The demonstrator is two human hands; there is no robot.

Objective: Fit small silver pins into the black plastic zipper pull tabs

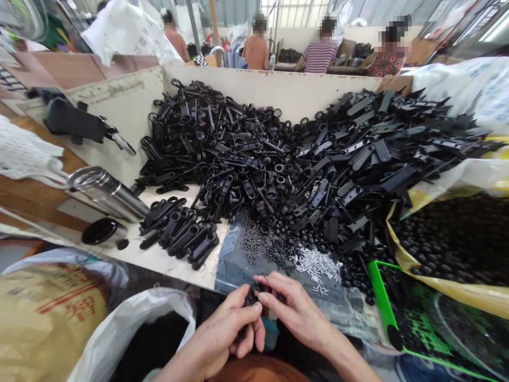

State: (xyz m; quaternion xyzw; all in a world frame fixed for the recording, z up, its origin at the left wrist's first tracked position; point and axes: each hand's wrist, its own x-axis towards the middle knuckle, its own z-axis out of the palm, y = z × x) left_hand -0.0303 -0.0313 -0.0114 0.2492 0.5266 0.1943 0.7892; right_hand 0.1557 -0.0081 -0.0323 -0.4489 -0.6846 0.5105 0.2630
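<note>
My left hand (pixel 226 334) and my right hand (pixel 294 313) meet low in the view, both closed on a small black plastic part (pixel 251 300) that their fingers mostly hide. Just beyond my fingertips lies a blue-grey mat (pixel 234 260) holding a heap of silver pins (pixel 316 265) and a scatter of tiny dark screws (pixel 258 241). Small black rings (pixel 342 265) spill along its right side. A large pile of black plastic strap-like parts (pixel 254 159) rises behind, with a smaller bunch (pixel 178 231) on the pale board to the left.
Pale board walls (pixel 270 90) bound the pile. A steel flask (pixel 107 193) and black lid (pixel 101 232) lie left. A yellow-lined bag of black beads (pixel 457 239) and green tray (pixel 384 297) sit right. Sacks (pixel 51 307) fill the lower left. Several co-workers (pixel 256 50) sit beyond.
</note>
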